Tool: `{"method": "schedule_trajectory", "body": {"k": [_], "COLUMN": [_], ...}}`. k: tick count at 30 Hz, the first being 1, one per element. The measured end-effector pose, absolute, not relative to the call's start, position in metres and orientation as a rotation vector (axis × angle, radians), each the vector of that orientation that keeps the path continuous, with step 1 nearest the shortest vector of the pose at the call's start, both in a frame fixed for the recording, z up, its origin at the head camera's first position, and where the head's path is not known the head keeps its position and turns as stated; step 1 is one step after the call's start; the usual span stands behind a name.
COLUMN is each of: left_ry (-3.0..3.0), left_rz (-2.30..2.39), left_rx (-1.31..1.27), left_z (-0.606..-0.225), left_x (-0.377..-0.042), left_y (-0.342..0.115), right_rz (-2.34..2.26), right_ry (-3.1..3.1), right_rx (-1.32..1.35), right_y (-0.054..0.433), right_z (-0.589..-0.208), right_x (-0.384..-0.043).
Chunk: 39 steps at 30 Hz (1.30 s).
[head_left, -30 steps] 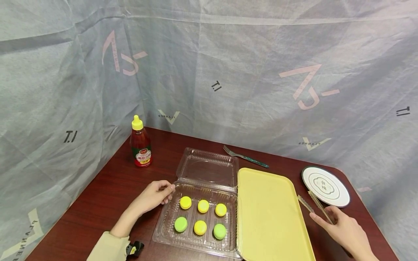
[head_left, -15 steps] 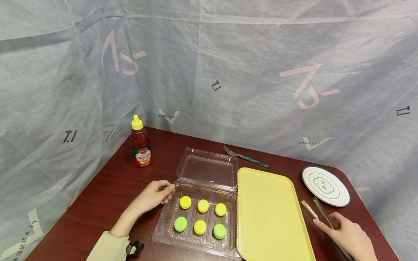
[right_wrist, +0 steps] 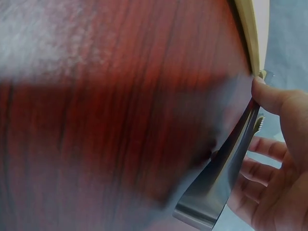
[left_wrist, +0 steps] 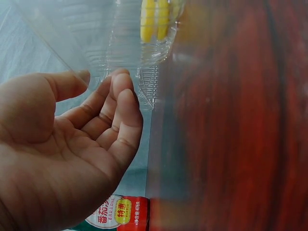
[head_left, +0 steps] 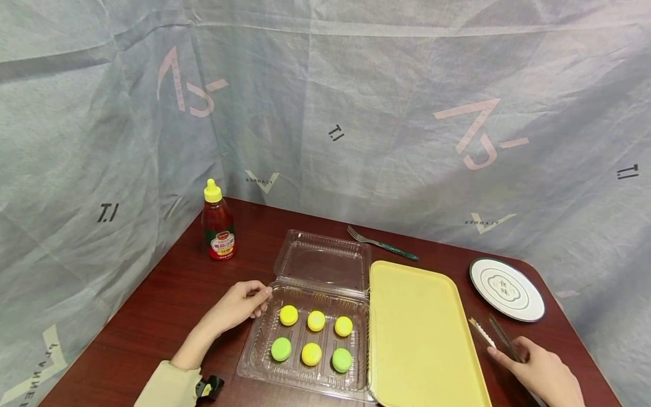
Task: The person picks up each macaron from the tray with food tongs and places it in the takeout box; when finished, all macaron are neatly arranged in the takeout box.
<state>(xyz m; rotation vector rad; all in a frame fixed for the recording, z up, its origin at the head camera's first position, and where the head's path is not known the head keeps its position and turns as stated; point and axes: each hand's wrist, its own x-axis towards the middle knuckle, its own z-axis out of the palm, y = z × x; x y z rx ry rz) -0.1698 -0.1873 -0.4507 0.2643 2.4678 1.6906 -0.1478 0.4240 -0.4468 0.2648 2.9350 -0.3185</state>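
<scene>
My left hand (head_left: 243,304) holds the left rim of an open clear plastic clamshell container (head_left: 254,362) between its thumb and curled fingers. Inside lie two green macarons (head_left: 281,349) and several yellow ones, seen edge-on in the left wrist view as a yellow macaron (left_wrist: 155,19). At the right, my right hand (head_left: 546,367) grips metal tongs (right_wrist: 216,178), thumb on one arm and fingers at the other. The tongs' tips stand apart with nothing between them, low over the table beside the tray's right edge.
A yellow tray (head_left: 422,333) lies against the container's right side. Behind it lies a fork (head_left: 383,246) with a green handle. A white plate (head_left: 507,289) sits at the back right. A ketchup bottle (head_left: 220,226) stands at the back left. Grey cloth (head_left: 356,102) hangs behind the table.
My right hand has drawn the tongs back toward me, away from the plate, and lowered them slightly. The left hand, container and macarons have stayed in place.
</scene>
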Motion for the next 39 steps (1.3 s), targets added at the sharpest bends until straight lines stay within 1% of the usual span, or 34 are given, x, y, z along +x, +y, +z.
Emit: {"method": "schedule_trajectory", "body": {"k": [14,28,39], "left_ry": [2.474,2.470,2.481], "left_rz": [1.680,1.688,1.685], "left_rx": [0.259,0.282,0.261], "left_z": [-0.4498,-0.4510,-0.4485], "left_x": [-0.1693,-0.1697,-0.1696], "left_y": [-0.1867,-0.1871,-0.1882], "right_rz": [-0.300,-0.190,-0.173], "right_ry": [2.916,2.915,2.949], "right_rx": [0.277,0.219,0.258], "right_y": [0.4232,0.4218,0.4202], "right_z": [-0.4519,-0.4513,-0.4498], "right_x": [-0.1445,-0.1420,-0.1419]}}
